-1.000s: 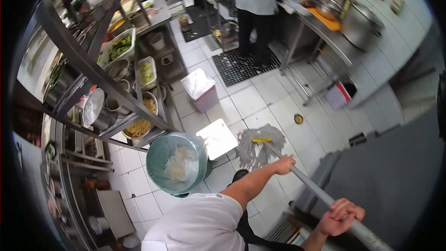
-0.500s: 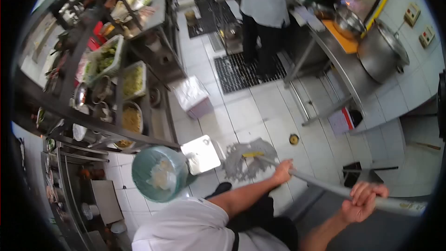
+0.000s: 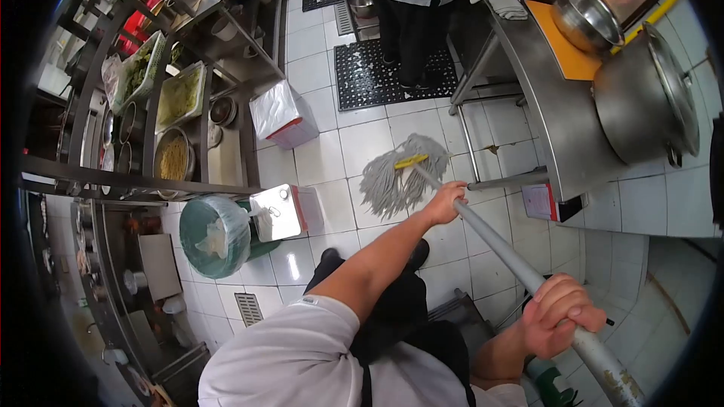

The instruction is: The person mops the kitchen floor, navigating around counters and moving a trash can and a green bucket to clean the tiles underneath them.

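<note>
A string mop with a grey pole (image 3: 494,241) crosses the view from the lower right towards the middle. My left hand (image 3: 445,203) is closed round the pole's lower part, near the mop head. Higher up, close to the upper end, my right hand (image 3: 559,315) wraps its fingers round the same pole. The grey mop strings (image 3: 386,185) lie spread on the white tile floor (image 3: 320,177), held by a yellow clamp (image 3: 411,161).
A lined green bin (image 3: 197,256) and a white-lidded box (image 3: 277,213) stand at left. A foil-covered box (image 3: 283,114) is by the shelves. Ahead, a person (image 3: 413,19) stands on a black mat (image 3: 358,75). A steel table (image 3: 532,83) with a large pot (image 3: 641,98) is at right.
The mop head has moved forward across the tiles, nearer to the black mat, and its strings have fanned out. Both hands stay on the pole. My view has shifted too.
</note>
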The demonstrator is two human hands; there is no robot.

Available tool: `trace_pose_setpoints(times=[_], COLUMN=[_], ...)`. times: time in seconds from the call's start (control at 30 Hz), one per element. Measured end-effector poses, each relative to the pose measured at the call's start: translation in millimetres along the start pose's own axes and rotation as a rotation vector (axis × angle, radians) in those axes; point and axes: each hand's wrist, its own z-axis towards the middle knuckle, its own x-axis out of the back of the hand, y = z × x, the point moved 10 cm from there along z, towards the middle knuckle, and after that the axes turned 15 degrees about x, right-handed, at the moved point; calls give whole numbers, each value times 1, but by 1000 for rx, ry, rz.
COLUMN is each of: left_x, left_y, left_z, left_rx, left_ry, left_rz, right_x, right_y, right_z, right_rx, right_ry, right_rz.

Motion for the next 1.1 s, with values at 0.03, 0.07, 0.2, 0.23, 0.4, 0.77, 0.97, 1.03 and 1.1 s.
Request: trace_pose_setpoints(times=[0.03,0.07,0.2,0.23,0.4,0.77,0.97,1.03,1.1], left_x=[-6,-14,-20,-10,32,223,275,248,208], left_y=[-5,-12,-17,-14,-22,-128,-194,-178,-161], left_z=[21,38,100,105,98,-35,-83,-73,-59], left_rx=[-20,-38,148,149,88,344,614,475,377], left_ry=[3,2,-162,-130,1,416,353,343,223], left_rz=[28,52,193,210,205,232,258,391,443], right_x=[7,11,26,25,7,-140,-169,-141,-101], right_y=[9,20,61,68,88,136,151,155,150], right_z=[1,1,-10,-16,-19,-35,-94,-100,-83], right_rx=[10,1,-46,-60,-108,-309,-464,-558,-553], right_ry=[-2,-11,-49,-61,-90,-184,-317,-268,-162], right_rz=[-54,-27,13,6,79,407,564,548,499])
